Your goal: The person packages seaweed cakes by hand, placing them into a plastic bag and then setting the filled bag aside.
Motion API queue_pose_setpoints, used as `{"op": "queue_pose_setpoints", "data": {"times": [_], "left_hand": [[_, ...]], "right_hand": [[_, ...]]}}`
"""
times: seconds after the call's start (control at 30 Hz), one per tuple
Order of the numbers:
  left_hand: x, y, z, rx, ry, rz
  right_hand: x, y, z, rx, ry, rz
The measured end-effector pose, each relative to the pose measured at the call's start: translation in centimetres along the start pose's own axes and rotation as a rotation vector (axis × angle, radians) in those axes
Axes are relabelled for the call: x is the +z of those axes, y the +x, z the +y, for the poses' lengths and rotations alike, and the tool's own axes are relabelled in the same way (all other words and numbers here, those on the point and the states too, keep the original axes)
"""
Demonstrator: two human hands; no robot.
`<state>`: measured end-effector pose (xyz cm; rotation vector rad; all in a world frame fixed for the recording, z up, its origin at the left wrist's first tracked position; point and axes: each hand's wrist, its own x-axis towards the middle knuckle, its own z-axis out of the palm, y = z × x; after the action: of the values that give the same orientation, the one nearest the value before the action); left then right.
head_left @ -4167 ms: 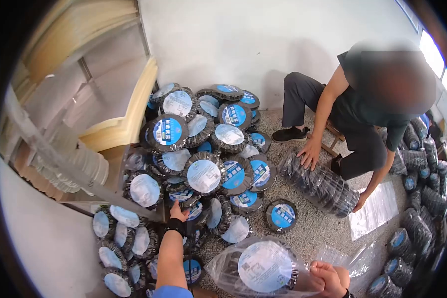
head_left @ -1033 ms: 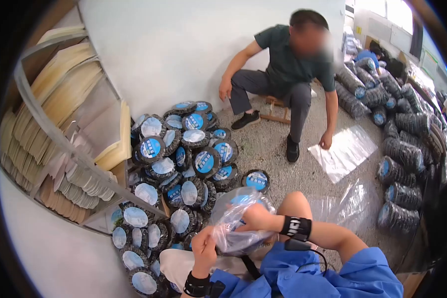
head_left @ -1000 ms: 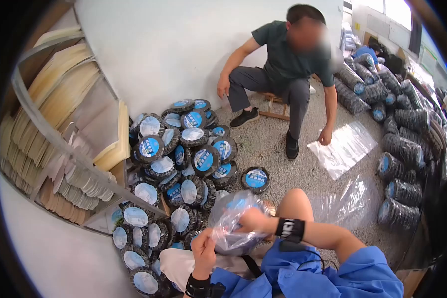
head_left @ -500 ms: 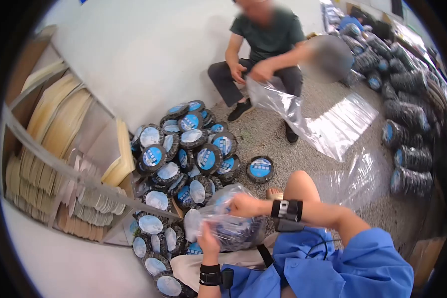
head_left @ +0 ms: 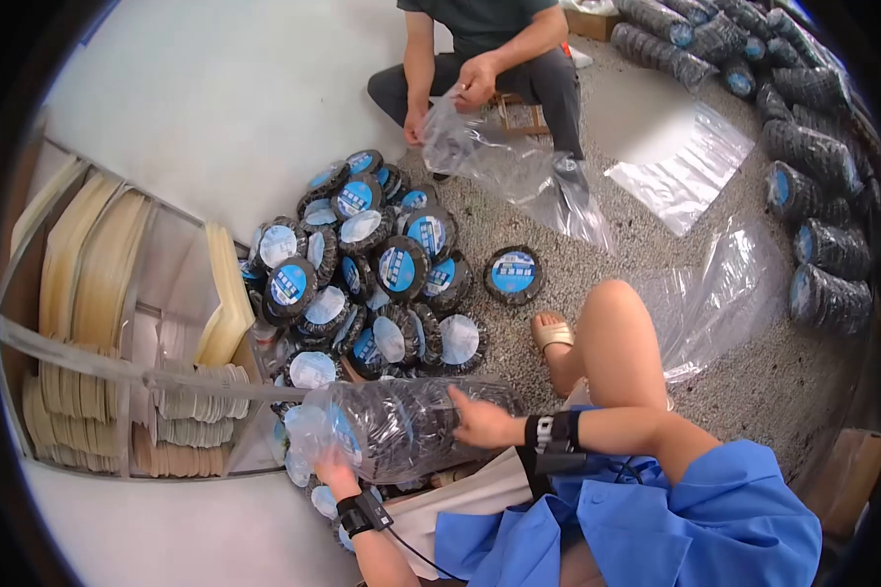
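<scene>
A clear plastic bag [head_left: 416, 416] lies across my lap with a row of black rolls [head_left: 392, 430] inside it. The end roll's blue label shows through the film at the left. At that loose end, my left hand [head_left: 335, 472] is closed on the film, its fingertips partly covered by it. My right hand [head_left: 485, 421] rests on the other half of the bag, index finger stretched out along the top and the remaining fingers loosely bent. Just beyond the bag is a heap of black rolls with round blue or whitish labels [head_left: 398, 269].
One roll [head_left: 513, 274] lies apart on the gravelly floor. Opposite, a seated person [head_left: 480, 68] holds another clear bag [head_left: 499, 161]. Flat plastic sheets [head_left: 715, 293] lie at right, near stacked bagged rolls [head_left: 812, 157]. A divided rack [head_left: 132, 362] of cards stands left.
The bag has straightened into a long row across my lap. My left hand moved down and left along it; my right unbent its index finger. The view has tilted down.
</scene>
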<state>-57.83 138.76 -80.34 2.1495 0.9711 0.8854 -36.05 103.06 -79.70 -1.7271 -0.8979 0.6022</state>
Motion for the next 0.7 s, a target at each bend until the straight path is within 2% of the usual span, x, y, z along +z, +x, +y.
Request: {"op": "queue_pose_setpoints", "data": {"times": [0.03, 0.1, 0.13, 0.17, 0.23, 0.27, 0.33, 0.37, 0.43, 0.47, 0.57, 0.63, 0.67, 0.7], "left_hand": [[-0.5, 0.1, -0.7, -0.006, 0.022, -0.013], [-1.9, 0.1, -3.1, -0.42, -0.717, 0.112], [-2.6, -0.3, -3.8, -0.143, -0.303, -0.024], [-3.1, -0.3, -4.0, -0.153, -0.293, -0.035], [-4.2, -0.2, -4.5, -0.248, -0.03, -0.051], [-4.2, -0.5, -3.7, -0.258, -0.024, -0.055], [-3.5, -1.2, -1.5, -0.42, -0.39, 0.112], [-3.6, -1.4, -1.7, -0.433, -0.385, 0.112], [-3.9, -0.9, -2.2, -0.479, -0.319, 0.144], [-3.6, -0.7, -1.8, -0.482, -0.317, 0.134], [-4.3, -0.5, -0.1, -0.51, 0.045, 0.004], [-4.4, -0.5, 1.0, -0.512, 0.085, -0.051], [-4.1, -0.4, 1.3, -0.505, 0.116, -0.104], [-3.9, -0.5, 1.6, -0.505, 0.113, -0.111]], "right_hand": [[0.6, -0.6, -2.4, -0.005, 0.021, -0.087], [0.1, 0.7, -7.0, 0.053, -0.042, -0.32], [1.5, 1.3, -7.3, -0.007, -0.035, -0.347], [2.4, 1.5, -7.4, -0.072, 0.078, -0.354], [3.5, 1.6, -6.7, -0.081, 0.122, -0.362], [3.7, 1.7, -6.0, -0.073, 0.128, -0.369], [4.2, 1.7, -3.0, 0.155, 0.165, -0.142], [4.6, 1.5, -1.0, 0.152, 0.068, -0.091], [4.3, 0.8, 1.1, 0.128, 0.006, -0.266], [4.2, 0.8, 1.2, 0.138, 0.008, -0.262], [4.5, 0.9, 1.5, 0.141, 0.011, -0.314], [5.0, 1.0, 2.7, 0.184, 0.038, -0.055], [5.5, 1.1, 4.1, 0.273, 0.031, 0.019], [5.3, 1.0, 5.1, 0.278, 0.027, 0.024]]}}
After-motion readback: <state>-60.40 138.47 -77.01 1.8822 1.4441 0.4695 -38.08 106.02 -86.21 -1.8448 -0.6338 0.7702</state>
